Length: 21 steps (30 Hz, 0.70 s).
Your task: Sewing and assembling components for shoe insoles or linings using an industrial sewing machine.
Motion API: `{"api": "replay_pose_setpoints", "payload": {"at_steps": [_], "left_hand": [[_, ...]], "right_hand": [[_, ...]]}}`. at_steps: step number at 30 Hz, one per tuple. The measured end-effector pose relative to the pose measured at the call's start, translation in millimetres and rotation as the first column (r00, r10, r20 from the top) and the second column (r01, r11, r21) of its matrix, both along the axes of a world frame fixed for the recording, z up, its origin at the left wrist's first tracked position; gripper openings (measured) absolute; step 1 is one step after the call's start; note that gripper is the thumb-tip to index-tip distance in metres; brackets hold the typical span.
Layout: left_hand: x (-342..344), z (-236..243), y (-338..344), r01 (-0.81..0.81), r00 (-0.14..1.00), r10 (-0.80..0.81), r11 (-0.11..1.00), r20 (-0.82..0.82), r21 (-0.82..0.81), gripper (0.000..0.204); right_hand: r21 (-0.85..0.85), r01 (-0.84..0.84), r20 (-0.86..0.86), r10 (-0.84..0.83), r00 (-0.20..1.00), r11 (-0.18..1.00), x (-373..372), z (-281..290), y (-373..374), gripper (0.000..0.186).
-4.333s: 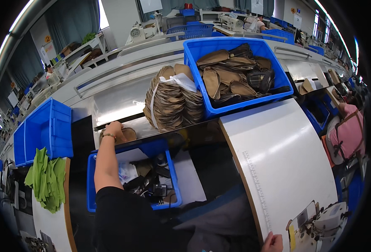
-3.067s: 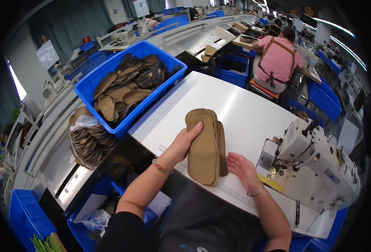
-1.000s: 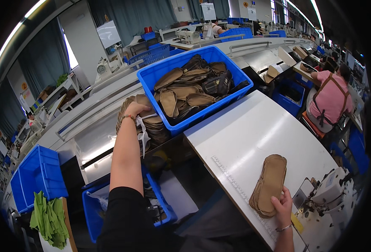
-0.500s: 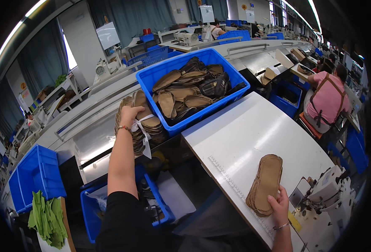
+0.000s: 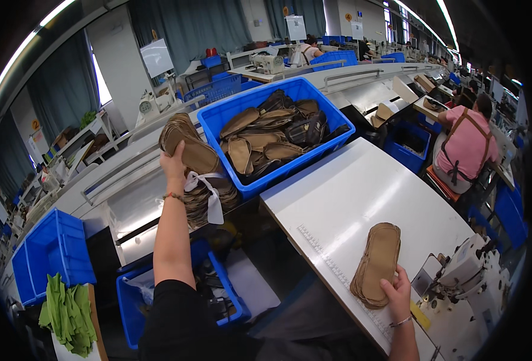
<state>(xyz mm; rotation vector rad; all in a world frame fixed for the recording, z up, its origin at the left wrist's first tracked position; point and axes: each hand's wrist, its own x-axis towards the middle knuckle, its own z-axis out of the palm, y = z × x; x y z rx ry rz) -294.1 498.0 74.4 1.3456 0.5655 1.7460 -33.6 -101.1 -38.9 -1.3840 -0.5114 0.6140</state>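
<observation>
Far left: green cloth pieces [image 5: 68, 316] draped over the side table's end, just below a blue bin [image 5: 76, 246]. Left hand [image 5: 173, 161] grasps a fanned stack [image 5: 196, 155] of brown sole-shaped pieces, directly above a white-tied bundle [image 5: 202, 204] (contact unclear). Bundle sits beside the left wall of a blue crate [image 5: 305, 155] filled with similar pieces. White table [image 5: 350, 192]: second stack [image 5: 381, 253] near the ruled edge, its lower end gripped by right hand [image 5: 398, 292], thumb on top. Sewing machine [image 5: 467, 265] rightward.
</observation>
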Motion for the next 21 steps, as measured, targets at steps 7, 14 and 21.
{"api": "replay_pose_setpoints", "payload": {"at_steps": [7, 14, 21], "left_hand": [[5.3, 66.2, -58.8, 0.232, 0.930, -0.249, 0.968, 0.271, 0.093, 0.037], [96.4, 40.0, -168.0, 0.823, 0.567, -0.776, 0.522, 0.276, -0.226, 0.032], [199.0, -32.6, -281.4, 0.755, 0.144, -0.989, 0.087, 0.035, -0.650, 0.047]], "right_hand": [[0.035, -0.007, -0.028, 0.008, 1.000, 0.999, -1.4, 2.3, -0.5, 0.058], [0.011, 0.065, -0.120, -0.063, 0.991, 0.998, -4.6, 16.8, -4.6, 0.060], [0.279, 0.197, -0.291, -0.113, 0.950, 0.940, 2.3, 22.0, -5.4, 0.060]]}}
